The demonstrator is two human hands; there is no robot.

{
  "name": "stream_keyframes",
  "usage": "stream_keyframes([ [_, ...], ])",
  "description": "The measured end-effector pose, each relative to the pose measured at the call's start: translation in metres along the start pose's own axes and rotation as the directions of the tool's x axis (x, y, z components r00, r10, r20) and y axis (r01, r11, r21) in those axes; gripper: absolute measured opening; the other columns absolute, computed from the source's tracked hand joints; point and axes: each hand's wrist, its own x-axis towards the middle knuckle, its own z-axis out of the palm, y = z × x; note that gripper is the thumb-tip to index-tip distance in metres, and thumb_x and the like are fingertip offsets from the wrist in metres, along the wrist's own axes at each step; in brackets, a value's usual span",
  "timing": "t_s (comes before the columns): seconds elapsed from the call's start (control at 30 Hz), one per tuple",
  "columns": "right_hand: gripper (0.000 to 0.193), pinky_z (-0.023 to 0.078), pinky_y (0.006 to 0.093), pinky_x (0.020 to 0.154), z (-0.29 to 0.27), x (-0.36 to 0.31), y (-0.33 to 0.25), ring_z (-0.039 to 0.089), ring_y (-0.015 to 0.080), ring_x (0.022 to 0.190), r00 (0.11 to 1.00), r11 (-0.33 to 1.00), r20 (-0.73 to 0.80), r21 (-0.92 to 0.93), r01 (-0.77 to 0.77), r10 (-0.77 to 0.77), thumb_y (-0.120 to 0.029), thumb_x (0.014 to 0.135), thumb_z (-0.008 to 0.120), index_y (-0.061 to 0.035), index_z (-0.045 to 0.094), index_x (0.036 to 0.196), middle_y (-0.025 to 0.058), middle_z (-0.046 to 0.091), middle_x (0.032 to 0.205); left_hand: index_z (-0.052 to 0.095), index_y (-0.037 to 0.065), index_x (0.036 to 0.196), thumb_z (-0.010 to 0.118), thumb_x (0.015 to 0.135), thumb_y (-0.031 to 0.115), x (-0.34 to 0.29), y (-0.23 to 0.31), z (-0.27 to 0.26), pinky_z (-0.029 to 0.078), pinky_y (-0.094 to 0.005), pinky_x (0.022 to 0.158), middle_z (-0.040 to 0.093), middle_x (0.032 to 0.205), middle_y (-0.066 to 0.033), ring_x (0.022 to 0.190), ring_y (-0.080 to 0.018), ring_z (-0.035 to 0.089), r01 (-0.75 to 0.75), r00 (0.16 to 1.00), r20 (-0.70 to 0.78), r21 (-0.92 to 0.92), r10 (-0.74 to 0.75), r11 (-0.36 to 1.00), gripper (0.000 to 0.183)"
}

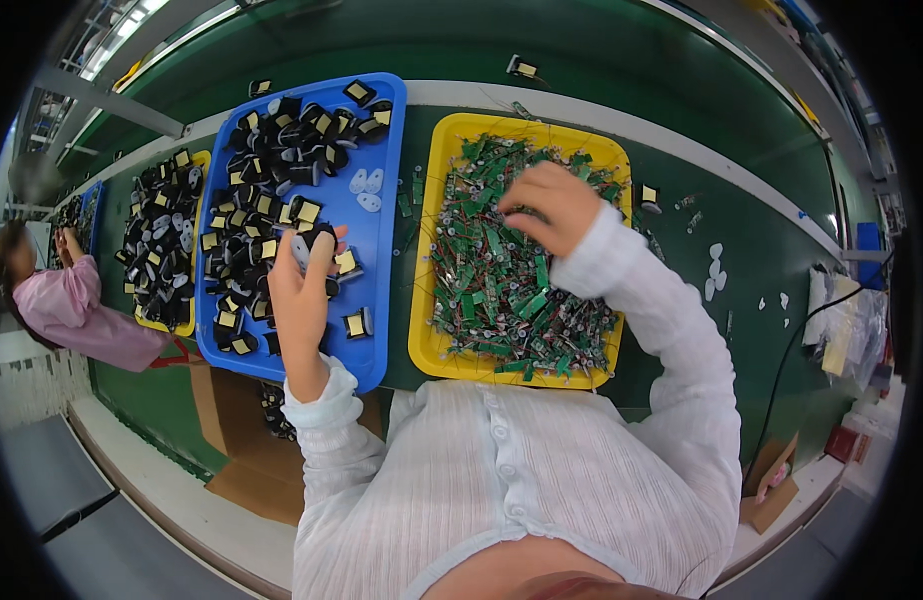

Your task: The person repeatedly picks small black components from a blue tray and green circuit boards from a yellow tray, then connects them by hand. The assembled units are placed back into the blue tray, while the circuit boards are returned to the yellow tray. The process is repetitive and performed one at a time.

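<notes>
My left hand (300, 305) is over the blue tray (374, 345), its fingers wrapped round a small black plastic housing (322, 236) with a light grey oval part (300, 252) beside the fingertips. Many similar black housings (312, 130) with pale yellow squares lie heaped in that tray. My right hand (554, 208) is above the yellow tray (422, 345), which is full of small green circuit boards (492, 240) with thin wires and round metal parts. Its fingers are bent and drawn together at the pile; whatever is between the fingertips cannot be made out.
Several white oval pieces (717, 270) and a black housing (650, 197) lie on the green bench right of the yellow tray. Another yellow tray (200, 165) of housings stands farther left. A person in pink (77, 305) works there. An open cardboard box (257, 480) sits below the bench.
</notes>
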Motion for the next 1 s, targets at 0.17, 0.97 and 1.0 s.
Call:
stream_keyframes([
  [0.17, 0.022, 0.041, 0.0338, 0.075, 0.034, 0.036, 0.014, 0.048, 0.023, 0.093, 0.961, 0.915, 0.17, -0.308, 0.262, -0.218, -0.006, 0.071, 0.054, -0.0132, 0.061, 0.091, 0.0059, 0.05, 0.091, 0.053, 0.001, 0.093, 0.034, 0.091, 0.036, -0.026, 0.005, 0.01, 0.042, -0.0219, 0.054, 0.06, 0.084, -0.0081, 0.065, -0.0114, 0.052, -0.095, 0.995, -0.051, -0.163, 0.088, 0.982, 0.039],
  [0.97, 0.024, 0.054, 0.0326, 0.066, -0.02, -0.066, -0.073, 0.06, 0.0187, 0.079, 0.83, 0.09, -0.088, 0.995, 0.046, 0.55, 0.002, 0.075, 0.055, 0.0002, 0.045, 0.096, 0.0129, 0.058, 0.086, 0.054, 0.001, 0.095, 0.061, 0.077, 0.008, -0.044, 0.058, 0.112, 0.047, -0.0281, 0.073, 0.053, 0.098, -0.0083, 0.088, -0.0154, 0.053, -0.098, 0.877, 0.385, -0.442, 0.287, 0.892, 0.021],
  [1.0, 0.024, 0.054, 0.0326, 0.067, -0.02, -0.067, -0.079, 0.059, 0.0181, 0.079, 0.815, 0.155, -0.154, 0.985, 0.08, 0.558, 0.002, 0.075, 0.056, 0.0003, 0.045, 0.096, 0.0123, 0.058, 0.086, 0.054, 0.002, 0.096, 0.062, 0.076, 0.008, -0.045, 0.06, 0.113, 0.046, -0.0285, 0.075, 0.052, 0.101, -0.0091, 0.09, -0.0161, 0.053, -0.092, 0.869, 0.402, -0.442, 0.289, 0.892, 0.022],
])
